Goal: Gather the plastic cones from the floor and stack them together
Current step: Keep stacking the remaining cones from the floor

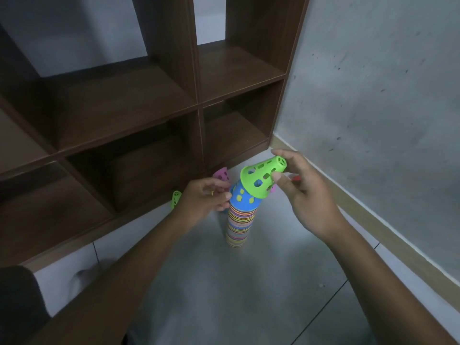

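Head view, looking down at a grey floor (224,295) beside a dark wooden shelf unit (124,100).

Stack: a tall column of nested plastic cones (237,225) stands upright on the floor at frame centre, rims showing as thin multicoloured bands. Top piece of the column is a blue cone (242,197) with yellow showing through its cut-out holes.

Right hand (306,195), centre right of the frame: grip is a pinch, thumb and fingers curled round the narrow end of a green cone (261,179). Green cone is tilted, narrow end up and to the right, wide rim down and to the left, its rim overlapping the top of the blue cone. Cannot tell whether the rim touches the blue cone or sits just above it.

Left hand (206,197), centre of the frame: fingers curled against the left side of the blue cone, holding the top of the column.

Loose pieces: a pink cone (221,175) lies on the floor behind the left hand, near the foot of the shelf unit. Another green cone (176,198) lies on the floor to the left of the left hand, partly hidden by the wrist. A small red item (295,178) shows behind the right hand's fingers; too little is visible to identify it.

Grey wall (373,95) fills the right of the frame.
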Motion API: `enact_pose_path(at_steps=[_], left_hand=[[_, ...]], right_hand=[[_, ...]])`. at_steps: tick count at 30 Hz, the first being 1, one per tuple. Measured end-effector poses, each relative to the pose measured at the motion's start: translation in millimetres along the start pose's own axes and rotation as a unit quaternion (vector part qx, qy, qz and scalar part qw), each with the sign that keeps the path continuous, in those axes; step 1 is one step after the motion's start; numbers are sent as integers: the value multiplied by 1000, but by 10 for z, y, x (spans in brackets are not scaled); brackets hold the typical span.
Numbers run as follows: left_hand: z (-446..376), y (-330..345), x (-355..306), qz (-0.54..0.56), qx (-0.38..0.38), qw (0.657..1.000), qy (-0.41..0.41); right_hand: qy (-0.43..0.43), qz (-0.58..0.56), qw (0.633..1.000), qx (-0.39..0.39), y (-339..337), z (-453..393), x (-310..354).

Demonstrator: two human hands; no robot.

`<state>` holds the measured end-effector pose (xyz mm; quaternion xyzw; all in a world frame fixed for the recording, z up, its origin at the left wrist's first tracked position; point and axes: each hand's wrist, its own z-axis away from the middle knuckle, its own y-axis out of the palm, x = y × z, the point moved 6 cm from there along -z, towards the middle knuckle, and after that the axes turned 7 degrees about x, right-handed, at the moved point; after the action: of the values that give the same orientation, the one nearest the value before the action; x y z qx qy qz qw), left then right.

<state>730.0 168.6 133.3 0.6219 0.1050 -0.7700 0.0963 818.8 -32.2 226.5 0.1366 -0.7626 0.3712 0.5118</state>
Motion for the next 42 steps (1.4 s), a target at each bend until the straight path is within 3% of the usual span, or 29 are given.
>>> enact_pose_path(at_steps=[13,20,24,28,32,38,42], left_hand=[[-378,-1034,1175,-97,-171,976,-95],[-602,-1348,1537,-283,-213,930,-95],[-714,-1366,1630,-336,-219,911,-93],[-835,-1370,1760,-337,-199,915,-99],[-880,-1422,1909,-320,-201,919,-110],[-839,-1304,1907,-303,-176,932,-93],[-860,-1321,1906,-336,-168,923,-84]], right_hand=[[12,55,998,35,381,-47,-288],[106,20,994,-33,131,106,-985],[202,131,968,-77,-112,382,-1664],[324,274,904,-56,-300,745,-2329],[409,290,864,-49,-380,1002,-2693],[423,288,859,4,-465,1054,-3104],[439,278,854,-14,-436,1140,-3152]])
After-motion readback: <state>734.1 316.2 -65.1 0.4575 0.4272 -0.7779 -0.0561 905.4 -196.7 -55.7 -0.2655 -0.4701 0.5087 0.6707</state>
